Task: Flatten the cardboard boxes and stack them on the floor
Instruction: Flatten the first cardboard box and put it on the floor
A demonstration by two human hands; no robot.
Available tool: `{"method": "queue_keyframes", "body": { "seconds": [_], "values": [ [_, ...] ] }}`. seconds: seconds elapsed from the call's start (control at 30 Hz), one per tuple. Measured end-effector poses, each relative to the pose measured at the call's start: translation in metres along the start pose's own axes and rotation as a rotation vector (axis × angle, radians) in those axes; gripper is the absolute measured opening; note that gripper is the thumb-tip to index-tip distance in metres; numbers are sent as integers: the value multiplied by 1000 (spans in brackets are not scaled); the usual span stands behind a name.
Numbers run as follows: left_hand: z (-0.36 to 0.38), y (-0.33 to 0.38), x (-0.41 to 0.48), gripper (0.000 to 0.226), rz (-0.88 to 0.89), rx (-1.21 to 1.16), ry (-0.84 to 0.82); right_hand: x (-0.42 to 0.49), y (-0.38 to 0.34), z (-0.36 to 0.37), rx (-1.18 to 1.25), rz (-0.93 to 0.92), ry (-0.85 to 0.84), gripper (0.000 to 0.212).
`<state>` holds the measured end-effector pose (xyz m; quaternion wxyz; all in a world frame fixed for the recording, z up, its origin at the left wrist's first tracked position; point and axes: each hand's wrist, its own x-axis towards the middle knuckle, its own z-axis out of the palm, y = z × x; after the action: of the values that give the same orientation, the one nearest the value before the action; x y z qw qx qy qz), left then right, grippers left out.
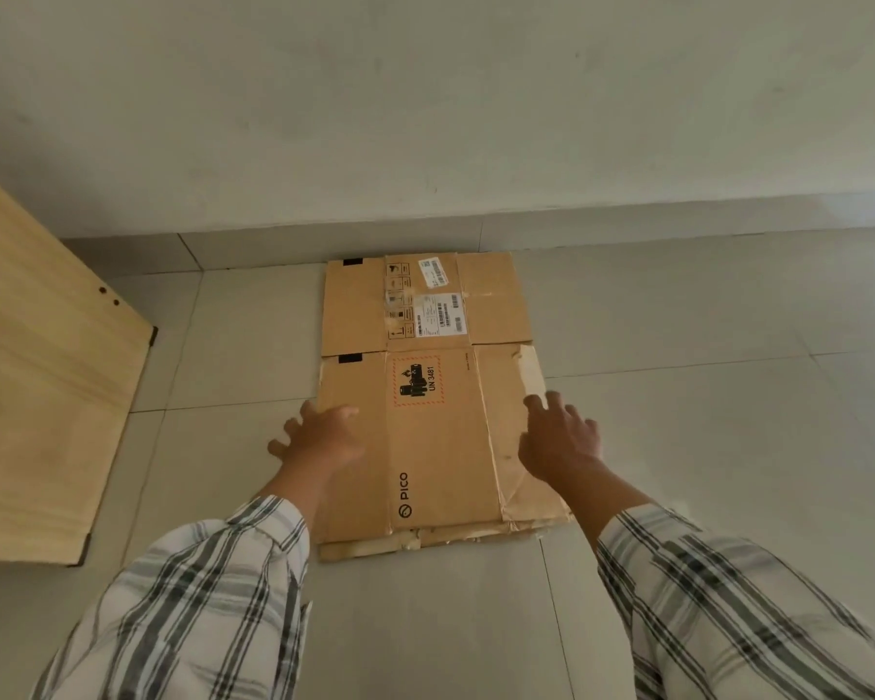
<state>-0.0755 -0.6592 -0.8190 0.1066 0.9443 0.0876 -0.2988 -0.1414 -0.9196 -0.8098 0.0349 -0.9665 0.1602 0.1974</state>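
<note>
Light wooden board [41,386] at left, grey tiled floor [703,421], pale wall [425,93]

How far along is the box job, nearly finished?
Done: one cardboard box lies flattened on the tiled floor, a second cardboard layer showing under its near edge. In hand: the left hand and right hand hover spread over it, perhaps pressing or squaring it. Left: no unflattened boxes are in view, so I cannot tell.
</note>
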Motion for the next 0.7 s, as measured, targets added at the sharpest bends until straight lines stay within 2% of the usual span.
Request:
{"method": "queue_keyframes", "body": {
  "seconds": [0.13, 0.27, 0.4, 0.5, 0.7],
  "values": [
    [-98, 17, -78, 38, 139, -136, 44, -54, -22, -119, 6, -68, 58, 37],
    [-224, 33, -182, 15, 151, -158, 172, -120, -50, -266, -25, -157, 129, 23],
    [-366, 41, -284, 30, 196, -180, 281, -186, -85, -421, 10, -223, 226, 20],
    [-468, 39, -342, 19, 253, -178, 376, -231, -115, -529, 17, -301, 317, 21],
    [-632, 8, -440, 23, 304, -190, 574, -316, -187, -699, 50, -415, 539, 23]
  ]
}}
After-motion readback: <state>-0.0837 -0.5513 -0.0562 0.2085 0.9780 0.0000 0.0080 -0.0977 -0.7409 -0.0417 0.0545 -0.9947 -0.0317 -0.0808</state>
